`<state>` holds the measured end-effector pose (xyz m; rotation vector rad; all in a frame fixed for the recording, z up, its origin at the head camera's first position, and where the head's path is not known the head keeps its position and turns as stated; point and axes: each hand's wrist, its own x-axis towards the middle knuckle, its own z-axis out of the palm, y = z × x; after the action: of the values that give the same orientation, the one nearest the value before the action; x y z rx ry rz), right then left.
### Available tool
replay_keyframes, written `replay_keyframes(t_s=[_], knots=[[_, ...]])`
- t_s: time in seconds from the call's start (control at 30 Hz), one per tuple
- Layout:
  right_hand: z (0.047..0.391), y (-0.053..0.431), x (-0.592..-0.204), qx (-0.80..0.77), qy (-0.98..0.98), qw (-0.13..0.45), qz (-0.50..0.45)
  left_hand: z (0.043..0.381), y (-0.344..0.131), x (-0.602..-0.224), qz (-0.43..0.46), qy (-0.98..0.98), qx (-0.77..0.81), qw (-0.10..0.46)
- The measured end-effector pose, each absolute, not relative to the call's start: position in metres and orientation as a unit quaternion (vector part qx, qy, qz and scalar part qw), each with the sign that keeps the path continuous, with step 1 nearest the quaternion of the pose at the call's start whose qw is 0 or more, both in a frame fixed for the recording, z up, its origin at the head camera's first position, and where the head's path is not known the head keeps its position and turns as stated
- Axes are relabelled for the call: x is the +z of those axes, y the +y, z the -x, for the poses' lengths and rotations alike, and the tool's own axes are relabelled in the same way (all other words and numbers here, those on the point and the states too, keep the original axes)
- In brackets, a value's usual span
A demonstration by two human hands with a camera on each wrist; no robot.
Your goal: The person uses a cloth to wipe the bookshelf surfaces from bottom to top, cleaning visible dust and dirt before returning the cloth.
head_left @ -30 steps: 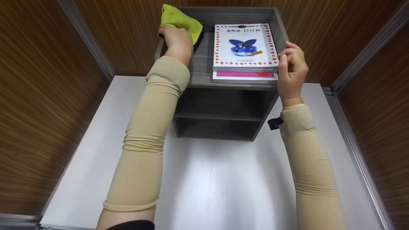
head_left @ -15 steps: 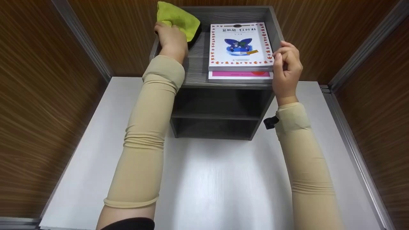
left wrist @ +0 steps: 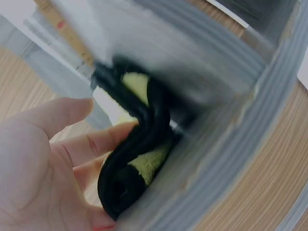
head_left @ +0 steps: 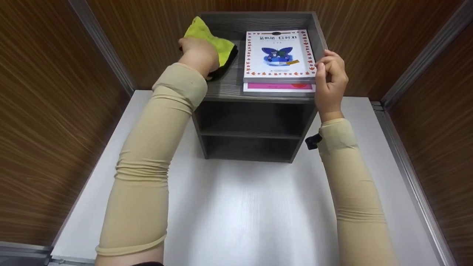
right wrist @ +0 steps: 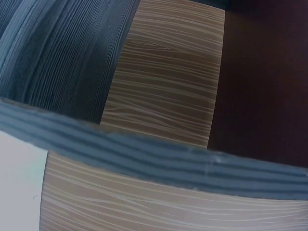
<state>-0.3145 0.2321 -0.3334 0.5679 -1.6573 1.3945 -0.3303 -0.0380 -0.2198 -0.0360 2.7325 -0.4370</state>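
My left hand holds a cloth, yellow-green on one side and black on the other, at the left side of the grey shelf unit's top. In the left wrist view the cloth is bunched against a blurred grey panel, the fingers reaching behind it and the thumb standing apart. On the opposite side, my right hand grips the edge of the unit's right side panel. The right wrist view shows a grey panel edge but none of that hand.
A white book with a blue butterfly and leaf border lies on another with a pink band, filling the right of the top. Two dark compartments open below. The unit stands on a white surface between wood-grain walls.
My left hand has drawn the cloth from the back left of the top toward the front, and the left elbow has swung outward. The right hand keeps its grip; the books stay put.
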Motion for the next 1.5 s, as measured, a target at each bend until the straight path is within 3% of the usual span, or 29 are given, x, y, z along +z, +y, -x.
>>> replay_keyframes(t_s=[0.2,0.5,0.9,1.23,1.5], knots=[[0.333,0.241,-0.349,0.555,-0.663,0.445,-0.233,0.317,-0.035,-0.217,-0.025,0.967,-0.172,0.188],[0.303,0.228,-0.324,0.556,-0.663,0.442,-0.237,0.288,-0.027,-0.224,0.011,0.976,-0.17,0.134],[0.301,0.232,-0.321,0.551,-0.663,0.449,-0.234,0.286,-0.039,-0.233,-0.022,0.978,-0.193,0.078],[0.299,0.225,-0.332,0.55,-0.676,0.433,-0.232,0.278,-0.054,-0.251,-0.059,0.98,-0.19,-0.003],[0.299,0.231,-0.324,0.548,-0.67,0.44,-0.24,0.286,-0.049,-0.249,-0.044,0.981,-0.187,-0.001]])
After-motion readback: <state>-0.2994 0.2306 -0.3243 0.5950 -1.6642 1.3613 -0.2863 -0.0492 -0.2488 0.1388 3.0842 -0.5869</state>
